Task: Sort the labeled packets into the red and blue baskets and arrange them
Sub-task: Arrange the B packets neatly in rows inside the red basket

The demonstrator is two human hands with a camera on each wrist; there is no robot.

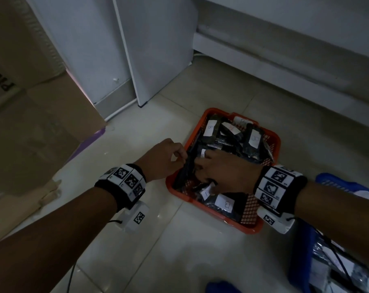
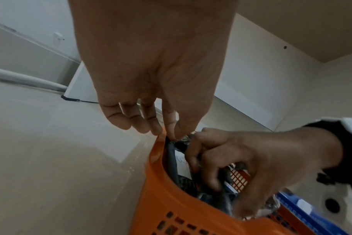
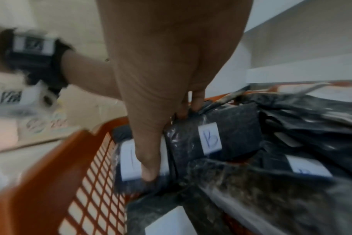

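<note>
While your forearms reach in from the near edge, your left hand (image 1: 165, 159) sits at the left rim of the red basket (image 1: 251, 228), forefinger and thumb pinching the top edge of a dark packet (image 1: 186, 169) that stands upright against that wall; the other fingers hang loose. Your right hand (image 1: 226, 168) is just beside it, inside the basket, fingers curled down around the standing packets. The right wrist view shows them closed on a B-labelled packet (image 3: 211, 135) while the thumb presses on the white label of its neighbour, though blur makes the exact hold uncertain.

Toward the near corner of the red basket lies another packet marked B (image 1: 225, 205), flat on the mesh floor. Across the far half more dark packets (image 1: 252, 141) lie jumbled and overlapping, several showing B labels, one label carrying what looks like red writing that you cannot read from here.

To the right of the red basket stands the blue basket (image 1: 300, 256), with some packets in it, mostly out of frame.

By my reading, sorting is largely done and you are in the arranging stage: only the left row stands in order, and the far heap is yet to be set upright.
</note>
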